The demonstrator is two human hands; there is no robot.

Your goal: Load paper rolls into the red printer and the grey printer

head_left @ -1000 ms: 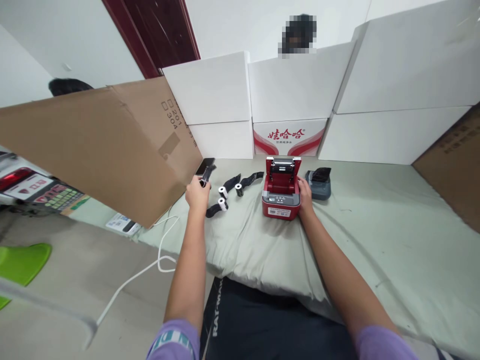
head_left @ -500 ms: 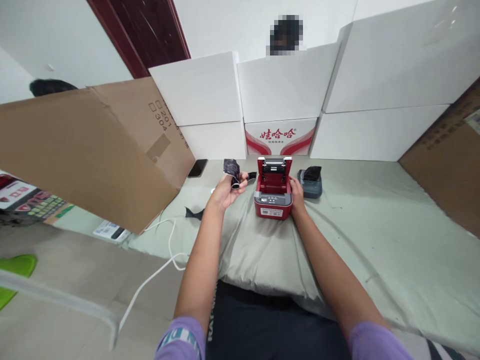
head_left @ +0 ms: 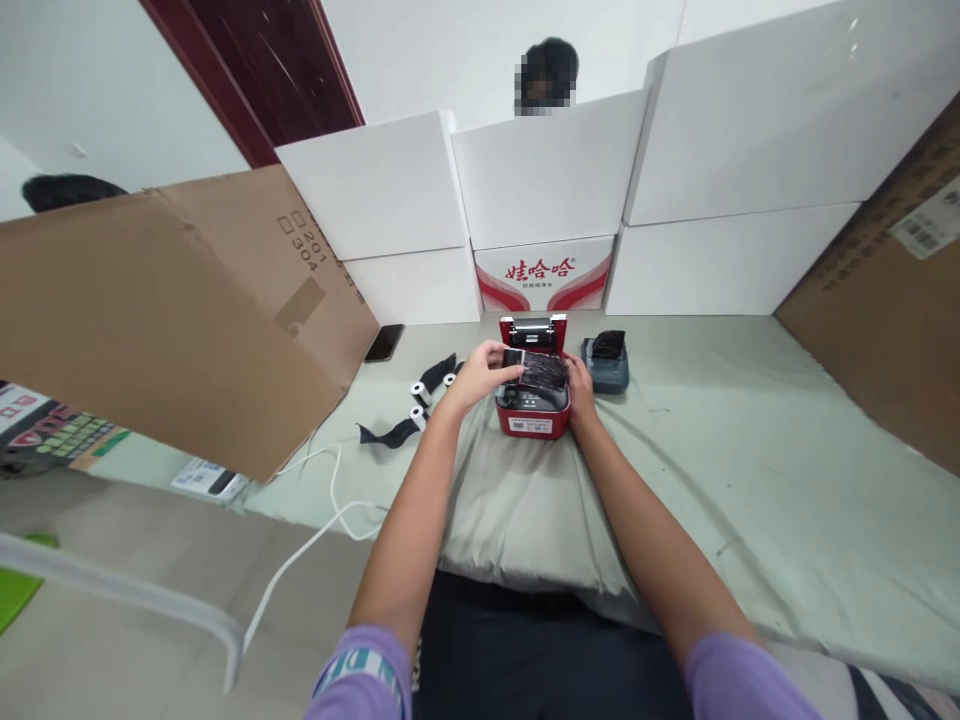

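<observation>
A small red printer (head_left: 531, 415) with its lid up sits on the pale green sheet (head_left: 712, 440). My left hand (head_left: 480, 375) holds a paper roll with a black strip (head_left: 536, 368) pulled out over the printer's open top. My right hand (head_left: 576, 385) grips the other end of that strip at the printer's right side. Several more small white rolls with black strips (head_left: 417, 403) lie on the sheet to the left.
A grey printer (head_left: 606, 362) stands right of the red one. A phone (head_left: 383, 342) lies by a leaning cardboard sheet (head_left: 172, 310). White boxes (head_left: 540, 180) wall the back, with a person behind them. A white cable (head_left: 315, 530) trails left.
My left hand carried a roll from the left over to the red printer. My right hand left the printer's side and took the strip's free end.
</observation>
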